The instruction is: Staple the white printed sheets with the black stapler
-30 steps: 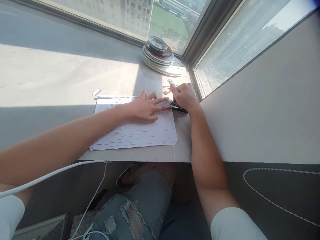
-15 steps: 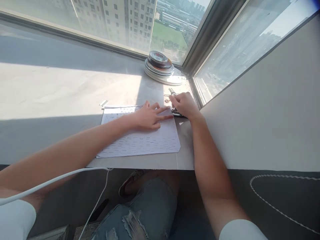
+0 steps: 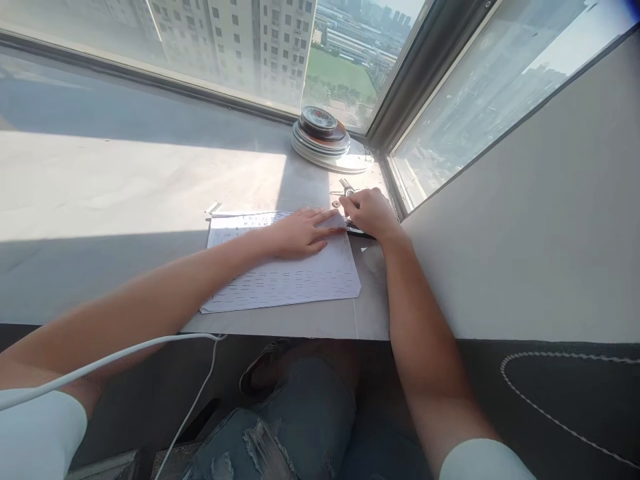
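Note:
White sheets of paper [image 3: 295, 287] with rows of dark marks lie near the front edge of the pale ledge. My left hand [image 3: 303, 233] rests flat on their upper right part, its fingers stretched toward the right edge. Just beyond that edge is my right hand [image 3: 367, 210], its fingers closed beside a dark, slim object [image 3: 359, 233] that lies partly under it. What the right fingers grip, if anything, is hidden. Small metal items [image 3: 346, 186] and a small round piece [image 3: 336, 204] lie just past the right fingertips.
A stack of plates [image 3: 323, 143] stands in the window corner. A small white strip [image 3: 214, 208] lies at the paper's upper left corner. A white cable [image 3: 125, 352] crosses below my left arm. The wall [image 3: 540, 220] rises on the right.
My left hand's fingers have come closer together and lie flatter on the paper. The paper's left side has shifted slightly right. My right hand has barely moved.

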The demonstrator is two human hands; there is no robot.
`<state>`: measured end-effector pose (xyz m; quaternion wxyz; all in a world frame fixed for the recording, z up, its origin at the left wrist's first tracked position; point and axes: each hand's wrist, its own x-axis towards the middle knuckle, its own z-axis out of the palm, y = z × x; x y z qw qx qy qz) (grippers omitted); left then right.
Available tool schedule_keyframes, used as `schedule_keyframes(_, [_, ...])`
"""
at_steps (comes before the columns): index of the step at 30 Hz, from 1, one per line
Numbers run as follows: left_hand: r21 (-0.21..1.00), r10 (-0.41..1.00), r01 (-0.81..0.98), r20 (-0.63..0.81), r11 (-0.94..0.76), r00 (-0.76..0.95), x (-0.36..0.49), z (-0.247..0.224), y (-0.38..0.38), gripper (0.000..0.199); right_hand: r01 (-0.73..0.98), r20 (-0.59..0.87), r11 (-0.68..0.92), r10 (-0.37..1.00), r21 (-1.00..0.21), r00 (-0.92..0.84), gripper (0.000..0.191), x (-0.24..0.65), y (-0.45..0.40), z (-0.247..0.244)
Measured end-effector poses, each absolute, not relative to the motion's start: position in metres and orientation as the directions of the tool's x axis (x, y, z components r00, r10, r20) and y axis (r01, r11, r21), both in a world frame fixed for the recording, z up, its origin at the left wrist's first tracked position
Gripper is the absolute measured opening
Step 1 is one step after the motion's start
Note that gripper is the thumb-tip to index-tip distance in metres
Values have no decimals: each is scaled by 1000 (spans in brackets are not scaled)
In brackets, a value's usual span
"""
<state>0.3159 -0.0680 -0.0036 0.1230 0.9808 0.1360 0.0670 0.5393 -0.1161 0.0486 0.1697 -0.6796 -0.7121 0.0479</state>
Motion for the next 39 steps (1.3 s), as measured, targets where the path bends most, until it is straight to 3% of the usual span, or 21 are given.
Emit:
schedule_keyframes(12, [269, 202, 171, 93, -948, 975, 316, 1, -68, 65, 927, 200, 115, 979, -358, -44, 52, 531, -121, 53])
schedule_keyframes(19, [303, 172, 133, 109, -944, 979, 314, -1, -68, 62, 948, 195, 64, 981, -313, -2, 53, 525, -122, 54])
schedule_keyframes(27, [300, 154, 112, 122, -947, 981, 314, -2, -66, 60, 908, 152, 38, 988, -417, 28, 55, 521, -118, 51])
schedule_keyframes(39, [292, 151, 114, 109, -950, 983, 312, -1, -69, 65, 906, 210, 0, 973, -423, 98, 60, 524, -113, 47])
